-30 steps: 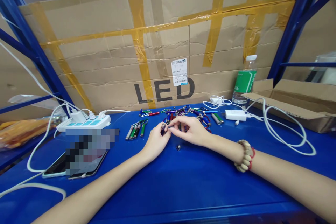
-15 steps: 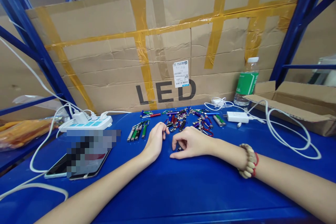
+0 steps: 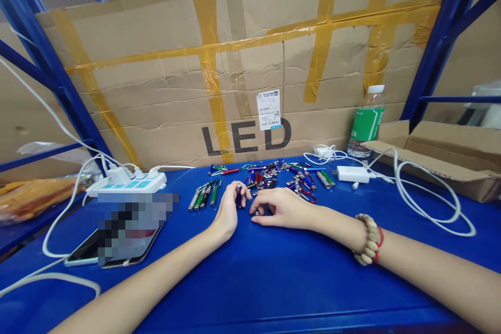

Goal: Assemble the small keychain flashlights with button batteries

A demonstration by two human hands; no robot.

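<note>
My left hand (image 3: pixel 230 209) is closed around a dark blue mini flashlight (image 3: pixel 238 197), a short metal tube held upright between thumb and fingers. Just to its right, my right hand (image 3: pixel 284 207) pinches a small shiny piece (image 3: pixel 257 212) between thumb and forefinger; its exact kind is too small to tell. Behind both hands lies a loose pile of coloured tubes, clips and small silvery parts (image 3: pixel 270 169). Left of my left hand, several mini flashlights (image 3: pixel 204 197) in silver, green and black lie side by side with clips attached.
Two phones (image 3: pixel 129 240) and a white power strip (image 3: pixel 135 183) lie at left on the blue table (image 3: pixel 250 282). A white adapter (image 3: pixel 353 174), looped cables, a bottle (image 3: pixel 367 125) and an open carton (image 3: pixel 450 162) stand right. A large cardboard box (image 3: pixel 164 104) closes off the back.
The dark blue flashlight now shows in my left hand, whose fingers have turned up around it. My right hand has shifted slightly left, its thumb and forefinger drawn closer around the small piece.
</note>
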